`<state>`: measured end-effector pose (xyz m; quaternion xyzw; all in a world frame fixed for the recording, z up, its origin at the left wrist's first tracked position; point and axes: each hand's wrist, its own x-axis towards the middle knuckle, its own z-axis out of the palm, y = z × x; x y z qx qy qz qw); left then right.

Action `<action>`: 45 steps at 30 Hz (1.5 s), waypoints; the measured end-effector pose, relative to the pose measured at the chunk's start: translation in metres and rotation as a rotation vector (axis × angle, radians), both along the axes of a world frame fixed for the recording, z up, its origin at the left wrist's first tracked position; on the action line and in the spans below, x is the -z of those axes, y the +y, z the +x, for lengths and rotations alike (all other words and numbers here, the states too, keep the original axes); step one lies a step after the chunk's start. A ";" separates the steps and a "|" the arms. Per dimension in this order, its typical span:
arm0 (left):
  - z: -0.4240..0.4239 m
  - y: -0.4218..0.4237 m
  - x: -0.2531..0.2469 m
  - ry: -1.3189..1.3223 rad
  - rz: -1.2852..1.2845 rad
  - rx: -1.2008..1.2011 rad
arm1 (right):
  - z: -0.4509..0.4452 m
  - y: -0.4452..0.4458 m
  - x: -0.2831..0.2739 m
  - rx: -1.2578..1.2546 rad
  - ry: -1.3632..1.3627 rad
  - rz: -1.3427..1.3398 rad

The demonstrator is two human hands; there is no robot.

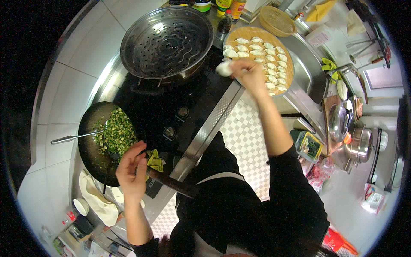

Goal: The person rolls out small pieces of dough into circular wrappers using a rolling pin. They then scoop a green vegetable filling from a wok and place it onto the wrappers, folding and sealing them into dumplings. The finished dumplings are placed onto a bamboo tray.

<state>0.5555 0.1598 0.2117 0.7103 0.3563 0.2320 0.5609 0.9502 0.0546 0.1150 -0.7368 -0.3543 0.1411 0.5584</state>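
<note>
My right hand (pixel 249 75) is at the near-left edge of a round wooden board (pixel 231 34), its fingers closed on a whitish dumpling (pixel 224 68) that is blurred by motion. Rows of folded dumplings (pixel 256 47) lie on the board. My left hand (pixel 133 172) hovers by the near rim of a dark wok (pixel 88 147), fingers apart and holding nothing. Chopped green filling (pixel 117 130) fills part of the wok, with the metal handle of a utensil (pixel 64 139) sticking out over the far-left rim. The wok's dark handle (pixel 175 184) runs from behind my left hand towards my body.
A steamer pan with a perforated tray (pixel 168 45) stands on the black gas hob (pixel 154 99), whose knobs (pixel 182 113) face me. Bottles (pixel 224 22) and a yellow plastic basket (pixel 276 21) are behind the board. A steel sink (pixel 310 67) adjoins it. Dough-coloured cloth (pixel 96 197) lies beyond the wok.
</note>
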 end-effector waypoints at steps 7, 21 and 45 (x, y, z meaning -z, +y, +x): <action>-0.031 0.017 0.006 0.033 0.040 -0.267 | 0.193 0.048 0.063 0.205 -0.557 -0.387; -0.117 -0.020 -0.003 0.299 0.182 -0.768 | 0.189 0.118 0.103 -0.014 -0.683 -0.782; -0.357 0.094 0.251 0.857 0.235 -1.146 | -0.019 -0.056 0.002 -0.132 -0.293 -0.255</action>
